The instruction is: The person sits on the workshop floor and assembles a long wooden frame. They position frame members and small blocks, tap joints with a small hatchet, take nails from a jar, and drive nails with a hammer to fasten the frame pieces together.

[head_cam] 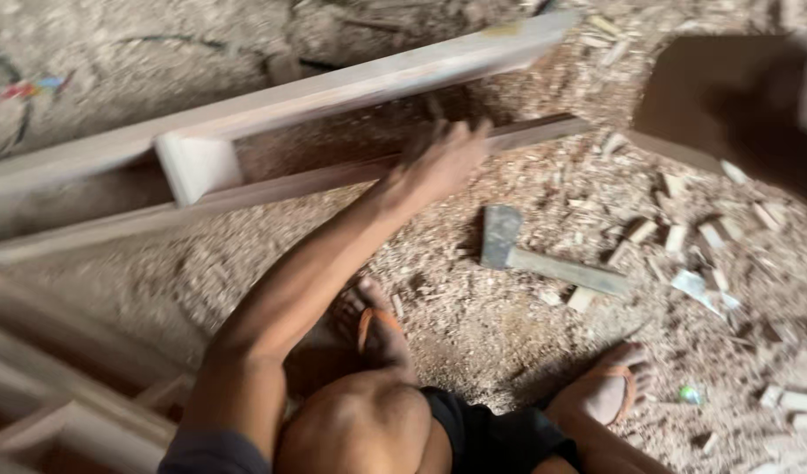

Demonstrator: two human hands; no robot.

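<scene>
One hand shows plainly: the left hand reaches out over the lower rail of a long wooden frame lying aslant across the floor. Its fingers look spread and released, touching or just above the rail, though motion blur makes contact hard to judge. A pale block joins the frame's two rails, left of the hand. The right hand is out of view. Near the hand, to its right, a hatchet lies flat among wood chips and sawdust. Both sandalled feet rest on the floor below. More wooden frames are stacked at lower left.
</scene>
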